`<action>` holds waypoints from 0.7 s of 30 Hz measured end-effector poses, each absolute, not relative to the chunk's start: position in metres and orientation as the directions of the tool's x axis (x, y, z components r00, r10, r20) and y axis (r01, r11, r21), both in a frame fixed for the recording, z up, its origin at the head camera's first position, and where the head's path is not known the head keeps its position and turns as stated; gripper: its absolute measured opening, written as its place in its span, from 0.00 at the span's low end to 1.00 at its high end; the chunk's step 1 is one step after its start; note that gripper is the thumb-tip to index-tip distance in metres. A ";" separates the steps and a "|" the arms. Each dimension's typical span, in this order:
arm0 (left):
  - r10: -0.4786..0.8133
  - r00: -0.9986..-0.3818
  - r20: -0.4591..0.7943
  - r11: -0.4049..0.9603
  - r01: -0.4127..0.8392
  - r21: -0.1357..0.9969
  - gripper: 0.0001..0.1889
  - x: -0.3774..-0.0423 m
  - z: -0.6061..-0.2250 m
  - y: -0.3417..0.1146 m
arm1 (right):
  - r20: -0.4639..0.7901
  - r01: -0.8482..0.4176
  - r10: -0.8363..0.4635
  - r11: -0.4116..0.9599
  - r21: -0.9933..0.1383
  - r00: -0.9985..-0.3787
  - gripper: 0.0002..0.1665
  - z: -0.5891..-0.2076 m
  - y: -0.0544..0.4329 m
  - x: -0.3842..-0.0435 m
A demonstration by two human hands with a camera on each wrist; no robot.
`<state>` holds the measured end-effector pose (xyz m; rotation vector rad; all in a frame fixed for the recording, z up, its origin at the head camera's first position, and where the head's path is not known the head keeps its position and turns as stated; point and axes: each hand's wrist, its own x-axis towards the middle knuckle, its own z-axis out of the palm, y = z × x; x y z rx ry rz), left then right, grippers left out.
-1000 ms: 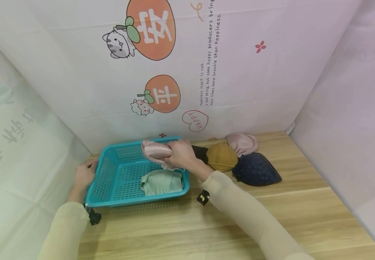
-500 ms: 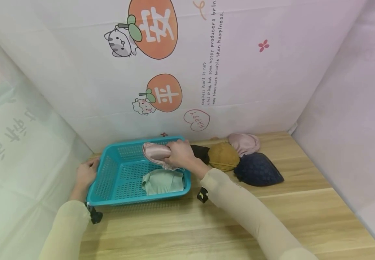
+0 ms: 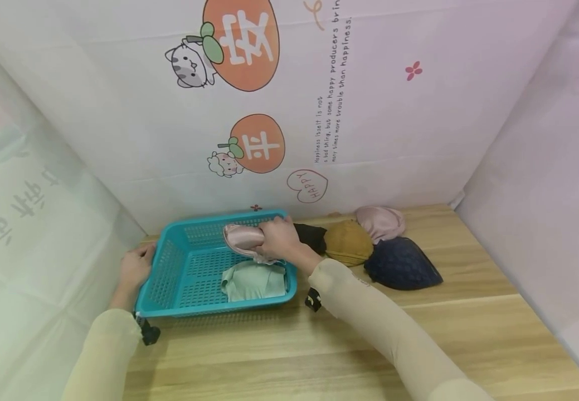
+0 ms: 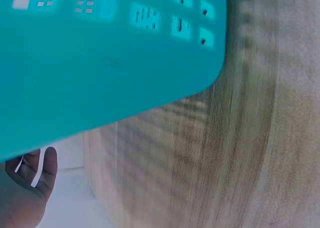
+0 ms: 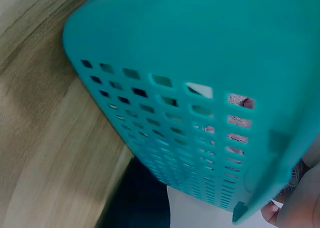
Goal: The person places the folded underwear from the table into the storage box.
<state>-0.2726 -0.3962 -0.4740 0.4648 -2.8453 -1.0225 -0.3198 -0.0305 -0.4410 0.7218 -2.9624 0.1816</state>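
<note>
At about two o'clock on the blue basket, the right hand grips a folded pink bra between thumb and fingers, just beside a green bra inside at four o'clock, while the left hand holds the basket with bent fingers at nine.

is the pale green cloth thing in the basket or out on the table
In: the head view shows the pale green cloth thing lying inside the teal basket, within its rim, by the right end.
</note>
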 end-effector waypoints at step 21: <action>-0.293 -0.956 0.006 0.734 -0.221 0.642 0.30 -0.274 -0.476 -0.397 | 0.030 -0.434 -0.433 0.901 -0.019 -0.901 0.43 -0.451 -0.023 -0.328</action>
